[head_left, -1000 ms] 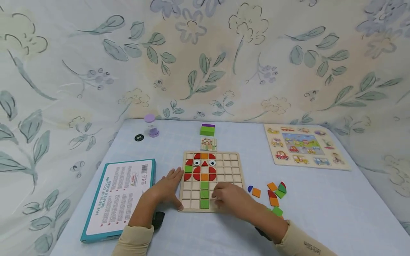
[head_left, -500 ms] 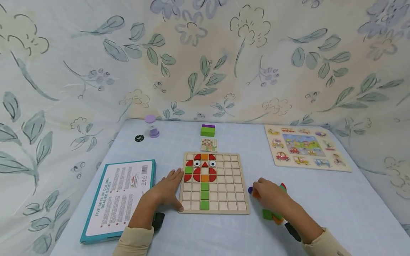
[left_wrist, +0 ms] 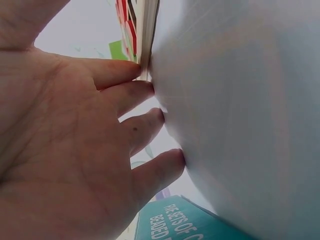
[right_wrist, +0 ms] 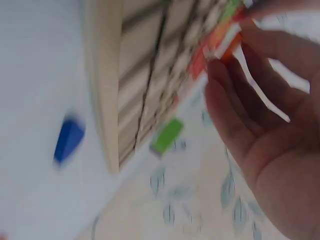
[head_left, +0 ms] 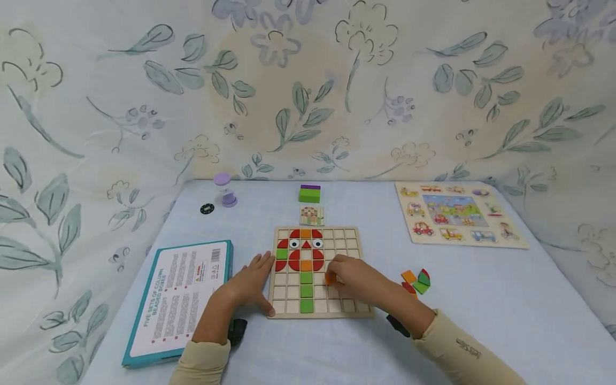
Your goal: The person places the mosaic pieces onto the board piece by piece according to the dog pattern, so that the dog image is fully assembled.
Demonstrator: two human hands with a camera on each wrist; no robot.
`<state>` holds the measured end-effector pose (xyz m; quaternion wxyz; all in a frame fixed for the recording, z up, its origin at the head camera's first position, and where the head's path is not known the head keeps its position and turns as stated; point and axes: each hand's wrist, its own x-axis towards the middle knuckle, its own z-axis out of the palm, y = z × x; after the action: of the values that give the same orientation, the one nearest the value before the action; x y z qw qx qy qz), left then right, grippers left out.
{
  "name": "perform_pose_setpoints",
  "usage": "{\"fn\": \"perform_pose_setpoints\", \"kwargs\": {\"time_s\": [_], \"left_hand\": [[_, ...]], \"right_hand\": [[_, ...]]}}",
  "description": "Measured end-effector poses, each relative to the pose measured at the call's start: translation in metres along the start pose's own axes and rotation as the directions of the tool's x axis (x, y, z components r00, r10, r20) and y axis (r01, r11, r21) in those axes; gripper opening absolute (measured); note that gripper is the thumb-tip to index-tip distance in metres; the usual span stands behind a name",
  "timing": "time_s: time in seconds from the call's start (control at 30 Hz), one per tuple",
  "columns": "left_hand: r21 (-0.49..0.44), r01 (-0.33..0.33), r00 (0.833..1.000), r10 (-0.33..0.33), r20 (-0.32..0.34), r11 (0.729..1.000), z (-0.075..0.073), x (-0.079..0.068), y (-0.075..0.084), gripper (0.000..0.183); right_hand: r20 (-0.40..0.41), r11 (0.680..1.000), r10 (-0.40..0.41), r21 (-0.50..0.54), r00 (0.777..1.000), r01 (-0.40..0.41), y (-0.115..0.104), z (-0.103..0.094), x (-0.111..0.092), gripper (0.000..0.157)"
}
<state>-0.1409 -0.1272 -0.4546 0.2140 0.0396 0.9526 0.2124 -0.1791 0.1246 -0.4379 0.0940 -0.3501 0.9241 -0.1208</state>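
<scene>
A wooden grid board [head_left: 321,315] lies before me, with red, orange and green tiles [head_left: 306,278] and two round eye tiles [head_left: 317,243] set in its left part. My left hand [head_left: 249,280] rests at the board's left edge, fingers spread and thumb at the near corner; in the left wrist view its fingertips [left_wrist: 172,157] touch the tablecloth. Over the middle of the grid, right of the green column, my right hand [head_left: 355,278] pinches an orange tile [head_left: 330,278]. The right wrist view shows that orange tile [right_wrist: 232,47] between thumb and fingers, blurred.
Loose tiles [head_left: 421,286] lie right of the board, partly behind the right forearm. A picture card [head_left: 312,215] and green block [head_left: 309,194] stand beyond it. A teal-edged box [head_left: 183,299], sand timer [head_left: 225,190], black disc [head_left: 207,208] and vehicle puzzle [head_left: 462,216] surround it.
My right hand went from the board to the loose tiles on the right, took an orange tile and came back over the grid with it. The left hand has stayed in place.
</scene>
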Motion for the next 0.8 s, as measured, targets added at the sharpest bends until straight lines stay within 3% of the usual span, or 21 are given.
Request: {"fn": "perform_pose_setpoints", "kwargs": {"time_s": [0.27, 0.47, 0.57, 0.7, 0.8], "left_hand": [[0.002, -0.021, 1.000, 0.021, -0.010, 1.000, 0.002, 0.002, -0.003, 0.115], [-0.005, -0.007, 1.000, 0.007, -0.013, 1.000, 0.001, 0.002, -0.003, 0.116], [-0.005, -0.001, 1.000, 0.001, -0.013, 1.000, 0.001, 0.003, -0.005, 0.116], [-0.001, -0.014, 1.000, 0.014, -0.014, 1.000, 0.003, 0.004, -0.006, 0.117], [0.004, -0.022, 1.000, 0.022, -0.015, 1.000, 0.004, 0.004, -0.006, 0.117]], "right_hand": [[0.006, 0.993, -0.053, -0.110, 0.999, 0.053, -0.011, 0.020, 0.024, 0.011], [-0.056, 0.988, -0.069, -0.139, 0.996, 0.061, -0.012, 0.021, 0.028, 0.010], [-0.039, 0.988, -0.090, -0.133, 0.995, 0.084, -0.012, 0.017, 0.026, 0.011], [-0.006, 0.997, 0.007, -0.078, 1.000, -0.007, -0.002, 0.006, 0.015, 0.020], [-0.034, 0.982, 0.151, -0.109, 0.988, -0.154, 0.019, -0.005, -0.001, 0.025]]}}
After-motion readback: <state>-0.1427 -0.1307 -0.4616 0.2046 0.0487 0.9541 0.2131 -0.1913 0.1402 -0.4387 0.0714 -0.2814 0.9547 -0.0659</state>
